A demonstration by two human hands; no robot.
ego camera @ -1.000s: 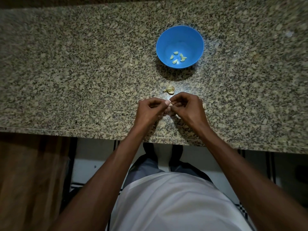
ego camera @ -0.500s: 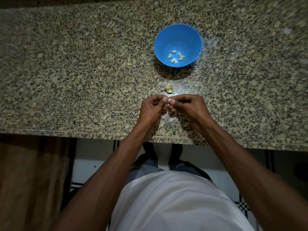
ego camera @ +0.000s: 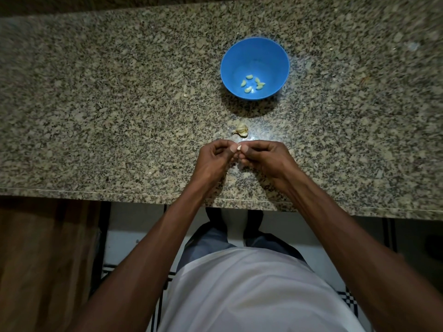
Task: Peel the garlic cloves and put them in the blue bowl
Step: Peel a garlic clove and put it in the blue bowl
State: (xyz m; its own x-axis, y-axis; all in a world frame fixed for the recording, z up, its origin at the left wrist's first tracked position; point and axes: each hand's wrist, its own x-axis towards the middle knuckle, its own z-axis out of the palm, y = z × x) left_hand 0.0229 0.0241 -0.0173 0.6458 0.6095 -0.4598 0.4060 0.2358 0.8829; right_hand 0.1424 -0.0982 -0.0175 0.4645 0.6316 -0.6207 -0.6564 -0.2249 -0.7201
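— Now, what's changed at the fingertips?

— Barely anything in the grip: both hands are still pinched together on one garlic clove [ego camera: 239, 147], same as a second ago. What's new is that a pale sliver of it shows between the thumbs, where earlier I mostly saw nails. I read that as skin starting to lift, though it's too small to be sure.

— So where are we in the job?

— Mid-peel, I'd say. Several peeled cloves [ego camera: 252, 84] already lie in the blue bowl [ego camera: 275, 56], and this one isn't ready to join them.

— Hand pose?

— My left hand [ego camera: 213, 159] has its fingers curled, thumb and forefinger nipping the clove. My right hand [ego camera: 266, 156] mirrors it, thumb tip touching the clove from the other side. Both hover just on my side of the bowl, above the granite counter [ego camera: 96, 104], forearms angling in from the counter edge.

— Anything else out there?

— A garlic piece [ego camera: 241, 130], still in its skin, lies between the bowl and my hands, nearer the hands.
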